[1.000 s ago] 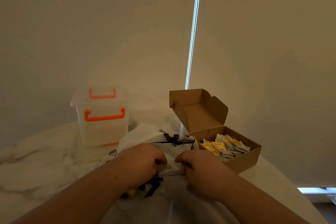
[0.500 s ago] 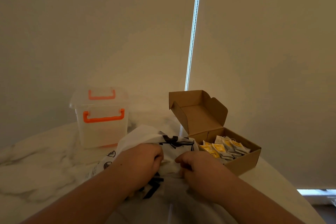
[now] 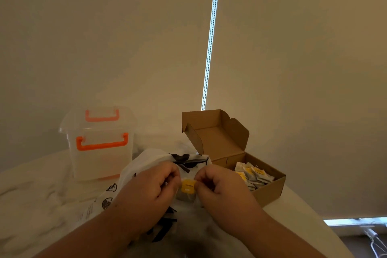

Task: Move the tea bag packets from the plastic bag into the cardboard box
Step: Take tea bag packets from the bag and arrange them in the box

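With the left hand [image 3: 149, 187] and right hand [image 3: 223, 187] curled and pinching one yellow-labelled tea bag packet [image 3: 188, 187] between them over the plastic bag [image 3: 146, 160], the next move is probably carrying it rightward into the open, part-filled cardboard box [image 3: 271, 192].

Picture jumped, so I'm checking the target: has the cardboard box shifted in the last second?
No. The cardboard box stands the same gap to the right of the clear container as before. Both slid slightly left together, so it was the camera that moved.
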`<control>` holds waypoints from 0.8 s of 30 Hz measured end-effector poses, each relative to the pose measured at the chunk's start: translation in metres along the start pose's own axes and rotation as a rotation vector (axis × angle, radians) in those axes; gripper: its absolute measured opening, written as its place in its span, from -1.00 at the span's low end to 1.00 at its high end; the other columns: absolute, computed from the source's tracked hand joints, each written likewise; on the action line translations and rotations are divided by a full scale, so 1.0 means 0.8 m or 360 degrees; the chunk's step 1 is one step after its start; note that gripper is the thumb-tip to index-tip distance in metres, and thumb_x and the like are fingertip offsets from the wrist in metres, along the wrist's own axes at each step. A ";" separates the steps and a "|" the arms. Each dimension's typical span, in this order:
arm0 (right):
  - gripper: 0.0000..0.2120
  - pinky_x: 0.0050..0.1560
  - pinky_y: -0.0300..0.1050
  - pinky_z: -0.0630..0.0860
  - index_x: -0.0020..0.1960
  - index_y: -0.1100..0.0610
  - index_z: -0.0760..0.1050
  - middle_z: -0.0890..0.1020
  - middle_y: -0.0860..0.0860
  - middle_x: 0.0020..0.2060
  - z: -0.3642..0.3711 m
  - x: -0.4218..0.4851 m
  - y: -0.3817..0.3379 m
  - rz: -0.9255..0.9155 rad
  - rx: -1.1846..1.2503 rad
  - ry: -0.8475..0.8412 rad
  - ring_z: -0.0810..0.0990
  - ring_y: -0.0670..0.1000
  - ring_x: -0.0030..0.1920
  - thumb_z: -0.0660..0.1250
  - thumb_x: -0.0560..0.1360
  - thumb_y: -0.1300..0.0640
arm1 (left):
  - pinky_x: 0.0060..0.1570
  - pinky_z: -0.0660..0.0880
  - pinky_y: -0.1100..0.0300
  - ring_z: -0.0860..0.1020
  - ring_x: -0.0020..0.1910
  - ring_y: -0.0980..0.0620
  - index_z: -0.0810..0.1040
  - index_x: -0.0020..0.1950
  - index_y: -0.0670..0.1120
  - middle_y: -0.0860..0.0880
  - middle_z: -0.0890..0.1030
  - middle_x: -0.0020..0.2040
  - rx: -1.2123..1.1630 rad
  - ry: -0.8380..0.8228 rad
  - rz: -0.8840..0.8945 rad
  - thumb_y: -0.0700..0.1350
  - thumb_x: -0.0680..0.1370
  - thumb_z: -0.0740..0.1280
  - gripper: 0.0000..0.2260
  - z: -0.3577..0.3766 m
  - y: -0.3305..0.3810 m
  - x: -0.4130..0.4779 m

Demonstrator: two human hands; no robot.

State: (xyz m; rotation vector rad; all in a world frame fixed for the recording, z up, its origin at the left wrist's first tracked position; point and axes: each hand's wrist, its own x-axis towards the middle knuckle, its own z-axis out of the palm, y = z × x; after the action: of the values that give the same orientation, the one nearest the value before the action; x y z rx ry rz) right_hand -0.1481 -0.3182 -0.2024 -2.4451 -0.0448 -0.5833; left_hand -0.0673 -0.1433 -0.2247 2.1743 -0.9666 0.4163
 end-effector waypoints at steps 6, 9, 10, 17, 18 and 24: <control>-0.87 -0.36 -0.39 0.44 -0.12 -0.06 0.49 0.57 -0.08 -0.28 -0.051 0.008 0.017 0.0131 0.0211 0.0550 0.53 -0.22 -0.25 0.26 0.58 0.11 | -0.27 0.52 0.27 0.56 -0.23 0.21 0.41 0.03 0.24 0.20 0.56 -0.18 0.0104 -0.0070 -0.0055 0.13 0.60 0.19 -0.95 0.004 0.003 -0.006; -0.84 -0.41 -0.42 0.39 -0.08 -0.02 0.54 0.59 -0.08 -0.23 -0.081 0.021 0.049 0.0292 0.0185 0.0695 0.53 -0.20 -0.26 0.23 0.60 0.15 | -0.26 0.53 0.24 0.57 -0.28 0.16 0.40 0.05 0.24 0.29 0.54 -0.07 0.0077 -0.0092 -0.0041 0.14 0.59 0.18 -0.93 0.006 0.002 -0.007; -0.84 -0.42 -0.41 0.36 -0.08 -0.01 0.55 0.60 -0.07 -0.20 -0.086 0.025 0.059 0.0372 0.0123 0.0664 0.53 -0.19 -0.25 0.23 0.60 0.16 | -0.26 0.53 0.23 0.57 -0.29 0.16 0.40 0.05 0.24 0.31 0.53 -0.05 0.0069 -0.0098 -0.0049 0.14 0.59 0.19 -0.93 0.006 0.002 -0.007; -0.84 -0.11 -0.19 0.58 0.01 -0.07 0.61 0.61 -0.04 0.00 -0.073 0.034 0.073 0.0624 -0.0191 0.0008 0.57 -0.04 -0.03 0.28 0.59 0.12 | -0.26 0.51 0.25 0.56 -0.30 0.19 0.40 0.09 0.25 0.37 0.50 -0.05 0.0053 -0.0096 -0.0108 0.11 0.60 0.20 -0.92 0.004 0.006 -0.006; -0.82 0.02 -0.13 0.58 0.10 -0.06 0.61 0.60 -0.03 0.07 -0.072 0.037 0.068 0.0654 -0.0263 -0.0085 0.56 -0.01 0.04 0.28 0.60 0.11 | -0.28 0.48 0.27 0.55 -0.30 0.20 0.39 0.10 0.25 0.37 0.50 -0.07 0.0064 -0.0083 -0.0108 0.09 0.61 0.19 -0.91 0.004 0.007 -0.006; -0.75 0.02 -0.21 0.55 0.22 -0.08 0.57 0.59 -0.07 0.12 -0.064 0.041 0.067 0.0655 -0.0477 -0.0117 0.56 -0.08 0.04 0.30 0.58 0.12 | -0.17 0.42 0.40 0.48 -0.08 0.30 0.41 0.20 0.25 0.24 0.52 -0.16 0.0172 -0.0037 -0.0134 -0.07 0.62 0.17 -0.76 0.005 0.010 -0.007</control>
State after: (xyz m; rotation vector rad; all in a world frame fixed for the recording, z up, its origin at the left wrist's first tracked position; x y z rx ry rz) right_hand -0.1302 -0.3945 -0.1823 -2.6527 0.5387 -0.3328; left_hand -0.0767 -0.1473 -0.2265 2.3131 -0.8798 0.4126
